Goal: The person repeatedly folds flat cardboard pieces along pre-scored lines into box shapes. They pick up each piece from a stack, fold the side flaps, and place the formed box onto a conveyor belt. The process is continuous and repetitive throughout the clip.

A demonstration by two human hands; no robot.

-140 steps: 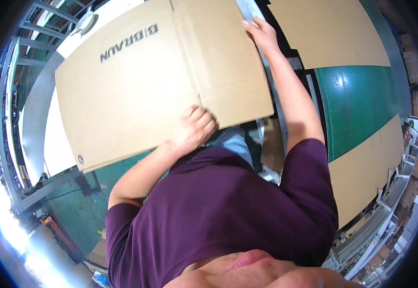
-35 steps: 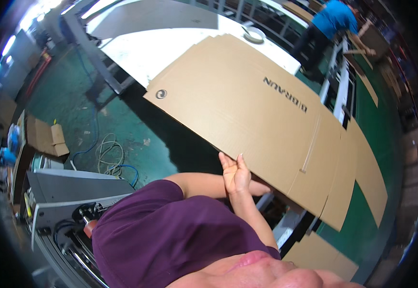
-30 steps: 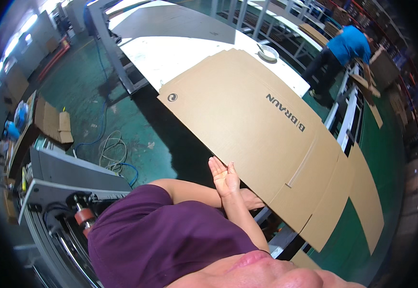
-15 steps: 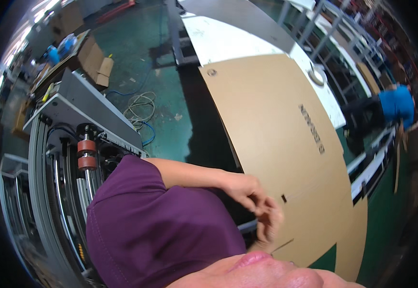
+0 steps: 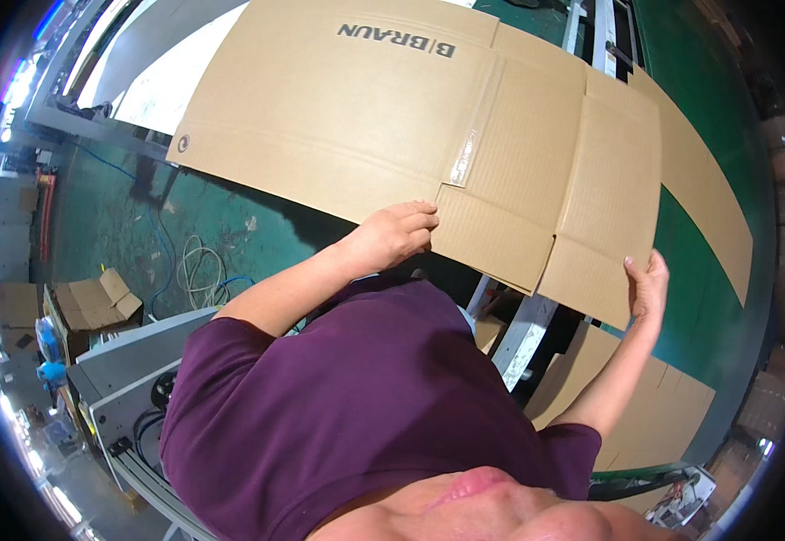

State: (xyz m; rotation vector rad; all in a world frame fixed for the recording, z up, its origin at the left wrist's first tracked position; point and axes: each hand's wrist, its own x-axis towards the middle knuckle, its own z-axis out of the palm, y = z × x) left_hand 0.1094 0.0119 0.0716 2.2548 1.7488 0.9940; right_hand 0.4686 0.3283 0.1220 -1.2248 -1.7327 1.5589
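Cardboard sheet [image 5: 347, 108], brown, flat, folded panels, dark print; spans upper left to right of centre; bench [image 5: 154, 101], white, upper left, partly hidden by the sheet; second cardboard piece [image 5: 712, 203], right; open box [image 5: 95, 302], lower left; cable coil [image 5: 200, 270], beside it; left grip [image 5: 391, 236], centre, fingers curled at sheet's lower edge, thumb hidden, pinch cannot be told; right grip [image 5: 648, 287], right, thumb and fingers pinching sheet's right edge.

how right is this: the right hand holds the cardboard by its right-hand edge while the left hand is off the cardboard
One slip: the left hand is not off the cardboard; the head view shows it touching the near edge. The right hand does hold the right-hand edge.
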